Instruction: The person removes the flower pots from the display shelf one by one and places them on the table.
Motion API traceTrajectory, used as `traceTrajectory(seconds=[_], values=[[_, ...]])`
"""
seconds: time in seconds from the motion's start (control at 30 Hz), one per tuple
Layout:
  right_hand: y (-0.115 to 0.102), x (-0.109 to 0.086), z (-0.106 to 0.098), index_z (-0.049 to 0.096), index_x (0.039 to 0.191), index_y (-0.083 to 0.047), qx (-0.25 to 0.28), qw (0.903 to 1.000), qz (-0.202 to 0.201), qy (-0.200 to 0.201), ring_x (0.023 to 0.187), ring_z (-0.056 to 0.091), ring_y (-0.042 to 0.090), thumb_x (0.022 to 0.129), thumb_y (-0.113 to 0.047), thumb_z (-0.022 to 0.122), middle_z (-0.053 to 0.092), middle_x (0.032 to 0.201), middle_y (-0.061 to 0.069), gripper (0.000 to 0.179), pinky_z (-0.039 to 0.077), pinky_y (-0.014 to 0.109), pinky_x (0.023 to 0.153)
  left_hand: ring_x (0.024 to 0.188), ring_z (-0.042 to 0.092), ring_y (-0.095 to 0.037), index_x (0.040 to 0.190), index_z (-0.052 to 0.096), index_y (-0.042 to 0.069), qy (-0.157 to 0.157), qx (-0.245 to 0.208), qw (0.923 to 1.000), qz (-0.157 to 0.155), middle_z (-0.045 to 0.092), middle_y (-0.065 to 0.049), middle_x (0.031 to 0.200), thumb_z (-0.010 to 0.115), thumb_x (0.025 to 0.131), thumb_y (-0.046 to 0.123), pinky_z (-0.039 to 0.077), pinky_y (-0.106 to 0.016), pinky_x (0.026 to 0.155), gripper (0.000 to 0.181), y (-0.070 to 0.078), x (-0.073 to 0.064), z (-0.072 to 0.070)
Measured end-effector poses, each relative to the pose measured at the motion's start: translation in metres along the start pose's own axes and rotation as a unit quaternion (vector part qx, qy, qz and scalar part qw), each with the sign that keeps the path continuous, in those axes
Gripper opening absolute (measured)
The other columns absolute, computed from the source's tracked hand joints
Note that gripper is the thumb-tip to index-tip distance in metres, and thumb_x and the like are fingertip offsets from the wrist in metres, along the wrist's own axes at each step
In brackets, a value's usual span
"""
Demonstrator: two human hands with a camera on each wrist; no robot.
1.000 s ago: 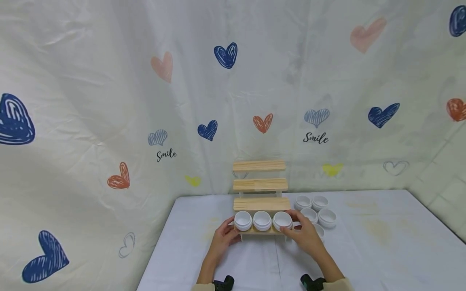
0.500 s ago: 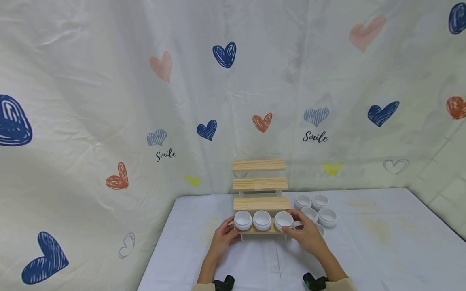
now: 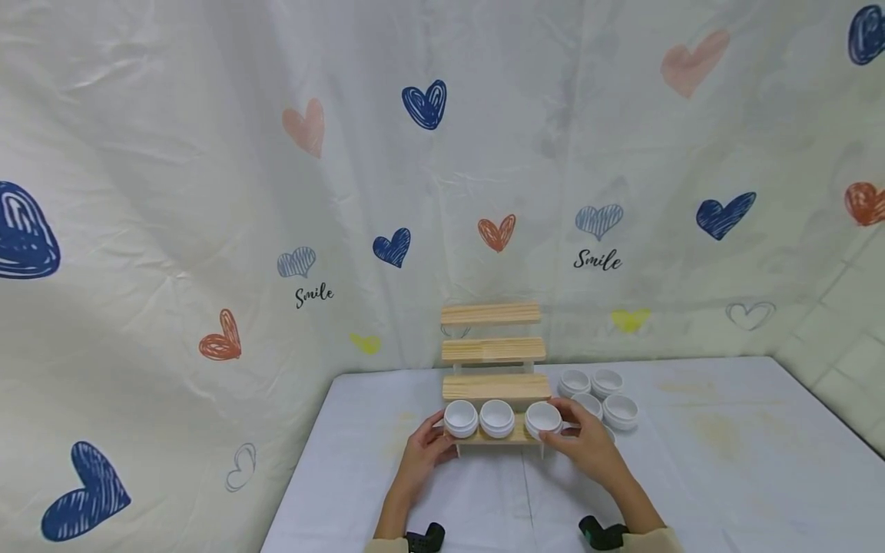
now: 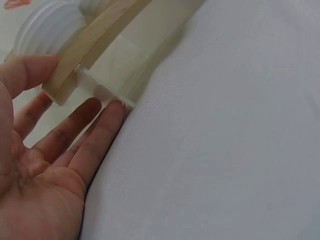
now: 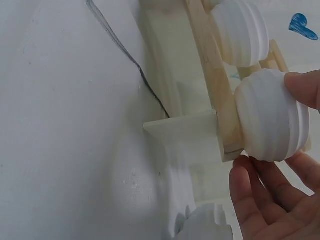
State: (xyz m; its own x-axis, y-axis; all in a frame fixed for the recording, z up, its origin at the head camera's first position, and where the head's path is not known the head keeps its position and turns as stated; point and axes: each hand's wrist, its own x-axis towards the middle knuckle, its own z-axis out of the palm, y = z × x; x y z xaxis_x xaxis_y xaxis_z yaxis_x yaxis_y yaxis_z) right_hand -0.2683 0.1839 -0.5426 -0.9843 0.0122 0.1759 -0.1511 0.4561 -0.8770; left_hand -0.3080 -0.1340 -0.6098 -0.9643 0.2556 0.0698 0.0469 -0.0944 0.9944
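A tiered wooden stand point(image 3: 494, 388) rises in steps, with three small white bowls in a row on its lowest plank point(image 5: 227, 117). My right hand point(image 3: 588, 444) grips the rightmost bowl point(image 3: 543, 419), thumb on its near side and fingers round the far side. In the right wrist view this bowl point(image 5: 270, 117) shows ribbed sides and sits against the plank near its end. The middle bowl point(image 3: 497, 418) and left bowl point(image 3: 461, 418) stand close together. At the plank's left end, my left hand point(image 3: 423, 452) holds the edge between thumb and fingers, beside the left bowl point(image 4: 47, 30).
Several more white bowls point(image 3: 621, 412) are grouped on the table right of the stand, partly behind my right hand. The stand's upper planks point(image 3: 494, 350) bear nothing. A white cloth covers the table point(image 3: 691, 476); behind it hangs a heart-printed curtain point(image 3: 525, 153).
My right hand has slid the rightmost bowl a little to the right along the lowest plank, widening the gap to the middle bowl. The left hand has stayed in place.
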Motion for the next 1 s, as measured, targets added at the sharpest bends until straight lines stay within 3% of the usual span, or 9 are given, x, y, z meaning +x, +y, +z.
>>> traceTrajectory(seconds=[0.53, 1.0], values=[[0.009, -0.008, -0.008, 0.058, 0.136, -0.004, -0.007, 0.9999, -0.014, 0.003, 0.119, 0.063, 0.030, 0.083, -0.024, 0.086, 0.065, 0.131, 0.017, 0.064, 0.059, 0.029, 0.087, 0.107, 0.069, -0.019, 0.153, 0.046, 0.009, 0.006, -0.004, 0.9999, -0.014, 0.067, -0.014, 0.127, 0.069, 0.098, 0.017, 0.061, -0.040, 0.093, 0.060, -0.003, -0.004, 0.003], [0.006, -0.003, -0.011, 0.057, 0.136, -0.003, 0.008, 0.9998, -0.020, 0.000, 0.119, 0.063, 0.031, 0.084, -0.022, 0.085, 0.063, 0.133, 0.019, 0.062, 0.059, 0.036, 0.091, 0.108, 0.070, -0.020, 0.153, 0.046, 0.011, 0.006, 0.006, 1.0000, -0.004, 0.066, -0.016, 0.130, 0.068, 0.099, 0.018, 0.061, -0.038, 0.093, 0.059, 0.000, 0.000, 0.001]])
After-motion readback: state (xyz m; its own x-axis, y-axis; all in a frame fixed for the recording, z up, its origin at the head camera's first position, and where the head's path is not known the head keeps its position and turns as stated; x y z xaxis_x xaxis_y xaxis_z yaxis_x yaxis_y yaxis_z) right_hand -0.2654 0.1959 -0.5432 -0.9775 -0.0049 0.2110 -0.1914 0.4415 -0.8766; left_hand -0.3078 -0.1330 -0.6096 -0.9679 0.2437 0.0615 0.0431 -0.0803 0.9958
